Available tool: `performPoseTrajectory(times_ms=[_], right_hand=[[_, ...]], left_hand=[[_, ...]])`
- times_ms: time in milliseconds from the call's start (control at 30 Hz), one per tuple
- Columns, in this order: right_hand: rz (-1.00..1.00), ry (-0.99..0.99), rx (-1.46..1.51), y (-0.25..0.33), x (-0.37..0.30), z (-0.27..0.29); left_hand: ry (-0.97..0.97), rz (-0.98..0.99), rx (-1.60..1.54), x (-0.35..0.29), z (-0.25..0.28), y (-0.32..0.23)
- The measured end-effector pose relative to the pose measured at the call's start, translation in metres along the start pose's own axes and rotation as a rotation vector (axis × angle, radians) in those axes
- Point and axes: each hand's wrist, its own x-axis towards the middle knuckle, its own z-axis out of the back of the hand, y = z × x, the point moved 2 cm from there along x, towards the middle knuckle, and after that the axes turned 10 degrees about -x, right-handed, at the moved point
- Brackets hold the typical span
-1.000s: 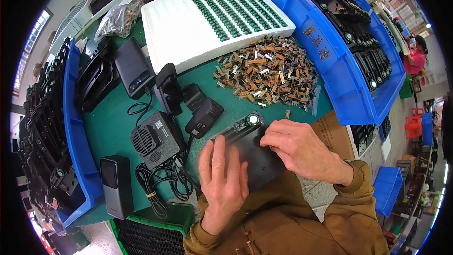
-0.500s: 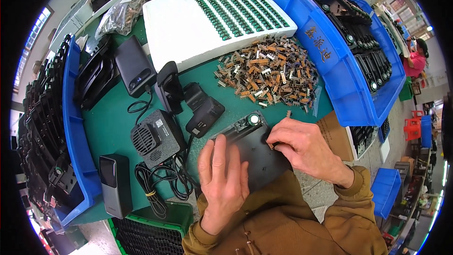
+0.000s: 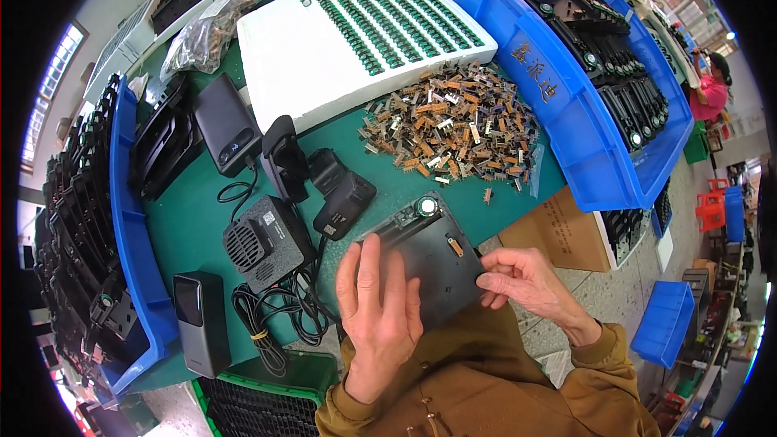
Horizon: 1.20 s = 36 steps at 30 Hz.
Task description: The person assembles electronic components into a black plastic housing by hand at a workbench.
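A black plastic housing is tilted at the table's front edge, above my lap. My left hand lies on its left part, fingers stretched out and apart. At the housing's right edge, my right hand grips with the thumb on top and fingers curled beneath. Between the hands, a small brown-and-metal switch-like part sits on the housing's face. Towards the far edge is a round, silvery component. Beyond the housing lies a heap of similar small parts, with one loose part in front of it.
A white foam tray holds rows of green-and-black parts. Blue bins stand right and left, filled with black housings. Black devices, a speaker-like box, coiled cables and two power banks occupy the table's left.
My right hand has let go of the small part, which now sits on the housing, and has moved down to grip the housing's right edge. My left hand has stayed nearly still.
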Motion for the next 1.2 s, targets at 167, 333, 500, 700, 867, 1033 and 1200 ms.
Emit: performPoseTrajectory(times_ms=[167, 333, 500, 700, 867, 1033, 1200], right_hand=[[0.0, 0.081, 0.142, -0.008, 0.002, 0.0], [0.027, 0.121, 0.158, -0.014, 0.003, 0.001], [0.065, 0.153, 0.197, -0.018, 0.003, 0.003], [0.093, 0.087, 0.204, -0.01, -0.015, 0.032], [0.165, -0.027, 0.213, 0.019, -0.048, 0.062], [0.277, -0.193, 0.294, 0.045, -0.079, 0.112], [0.384, -0.436, 0.377, 0.065, -0.087, 0.17]], left_hand=[[-0.004, 0.003, -0.01, 0.0, 0.002, -0.002], [0.002, 0.003, 0.011, -0.002, 0.002, -0.001], [-0.047, -0.028, -0.054, -0.002, 0.005, 0.002], [-0.113, -0.094, -0.115, 0.005, 0.004, 0.0], [-0.164, -0.072, -0.089, -0.002, 0.009, -0.003], [-0.147, -0.045, -0.12, -0.004, 0.007, -0.012], [-0.112, -0.125, -0.078, -0.001, 0.012, -0.01]])
